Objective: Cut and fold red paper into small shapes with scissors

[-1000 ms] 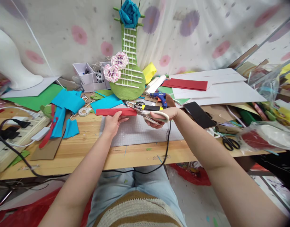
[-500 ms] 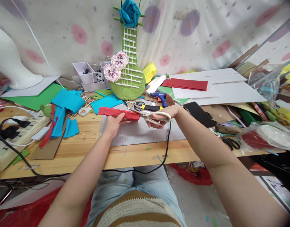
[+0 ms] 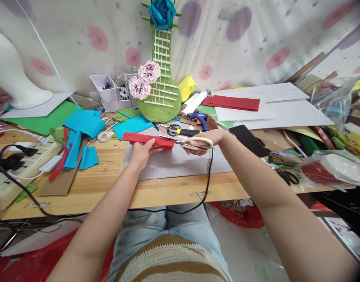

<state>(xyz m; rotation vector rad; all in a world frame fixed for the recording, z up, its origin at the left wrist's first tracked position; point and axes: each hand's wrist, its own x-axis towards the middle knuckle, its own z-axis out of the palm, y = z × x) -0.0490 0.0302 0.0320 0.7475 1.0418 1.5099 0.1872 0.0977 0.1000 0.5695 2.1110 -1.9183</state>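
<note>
My left hand (image 3: 143,153) pinches a folded strip of red crepe paper (image 3: 135,138), thumb on top and fingers beneath. My right hand (image 3: 201,145) grips white-handled scissors (image 3: 208,141) by their loops. Their blades point left and lie at the right end of the red strip, one blade above the paper and the other partly hidden. Below both hands lies a grey cutting mat (image 3: 180,166). Just behind the scissors are a yellow-and-black cutter (image 3: 187,132), a second pair of scissors (image 3: 173,128) and a blue glue gun (image 3: 200,119).
A green guitar-shaped craft (image 3: 159,105) with paper flowers stands at the back. Blue crepe paper (image 3: 84,121) and a power strip (image 3: 27,168) lie left. A black phone-like slab (image 3: 248,140), white boards (image 3: 291,113) and black scissors (image 3: 288,176) are right. A black cable (image 3: 208,184) crosses the table edge.
The scissors' handles have come closer together and the blades have narrowed at the red paper. My left hand keeps its hold, and the view has shifted slightly.
</note>
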